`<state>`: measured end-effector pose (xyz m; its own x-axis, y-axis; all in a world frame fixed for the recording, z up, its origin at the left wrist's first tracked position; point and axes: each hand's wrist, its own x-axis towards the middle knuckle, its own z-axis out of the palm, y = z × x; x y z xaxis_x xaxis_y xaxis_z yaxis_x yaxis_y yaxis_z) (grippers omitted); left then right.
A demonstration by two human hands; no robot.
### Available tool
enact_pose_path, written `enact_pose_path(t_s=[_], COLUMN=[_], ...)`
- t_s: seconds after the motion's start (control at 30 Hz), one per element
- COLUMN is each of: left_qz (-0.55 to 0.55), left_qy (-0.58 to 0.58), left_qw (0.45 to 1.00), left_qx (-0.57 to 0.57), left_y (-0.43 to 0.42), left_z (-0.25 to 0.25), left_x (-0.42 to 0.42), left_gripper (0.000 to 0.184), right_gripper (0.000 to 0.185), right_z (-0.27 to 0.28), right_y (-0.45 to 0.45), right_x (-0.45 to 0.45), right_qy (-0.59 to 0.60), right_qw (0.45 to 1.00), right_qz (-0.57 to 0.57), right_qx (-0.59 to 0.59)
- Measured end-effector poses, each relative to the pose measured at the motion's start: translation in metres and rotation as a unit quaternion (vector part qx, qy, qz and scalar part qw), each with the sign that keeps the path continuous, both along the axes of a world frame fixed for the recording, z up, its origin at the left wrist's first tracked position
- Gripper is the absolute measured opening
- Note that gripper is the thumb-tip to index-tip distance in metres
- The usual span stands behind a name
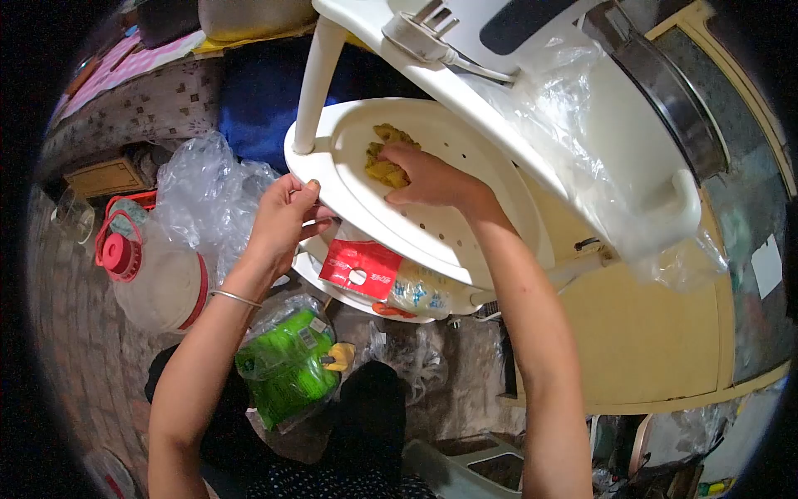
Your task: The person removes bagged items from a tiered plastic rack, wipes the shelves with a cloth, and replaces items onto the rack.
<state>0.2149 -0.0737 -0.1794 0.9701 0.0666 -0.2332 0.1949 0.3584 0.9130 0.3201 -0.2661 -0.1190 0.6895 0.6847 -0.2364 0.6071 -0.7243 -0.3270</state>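
Observation:
A white oval shelf tray [353, 170] with drain holes forms the middle tier of a plastic rack. My right hand [428, 176] reaches into it, its fingers closed on a crumpled yellow cloth [386, 170] pressed against the tray's inner surface. My left hand [287, 214] grips the tray's near left rim, thumb on top and some fingers below the edge. Right under the tray, a red packet [362, 268] and a clear bag with blue print [420, 291] lie on the lower tier.
Above, the top tier [465, 91] carries a plug [420, 33] with a cord and a clear plastic bag [557, 100]. A red-capped plastic jug [158, 283] stands left beside crumpled plastic bags [208, 187]. A bagged green item [287, 366] lies near my legs; a yellowish cabinet [648, 333] is at right.

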Motion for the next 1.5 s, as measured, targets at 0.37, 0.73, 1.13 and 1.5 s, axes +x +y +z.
enact_pose_path(t_s=[0.37,0.73,1.13,1.5], left_qz=[0.002,-0.004,-0.009,0.000], left_qy=[-0.019,-0.005,0.001,-0.013], left_qw=[1.000,1.000,1.000,1.000], left_qx=[-0.007,-0.007,-0.009,-0.011], left_y=[-0.001,0.001,0.002,0.000], left_z=[-0.002,-0.001,-0.002,-0.003], left_x=[0.001,0.001,0.004,0.005], left_gripper=[0.014,0.013,0.015,0.016], right_gripper=[0.054,0.059,0.059,0.058], right_z=[-0.006,0.000,0.003,-0.008], right_y=[0.017,0.022,0.018,0.014], right_x=[-0.053,-0.050,-0.056,-0.050], right_qy=[-0.032,0.114,0.104,0.132], right_qw=[0.981,0.965,0.974,0.968], right_qz=[-0.138,-0.198,-0.166,-0.172], right_qx=[0.133,0.126,0.109,0.122])
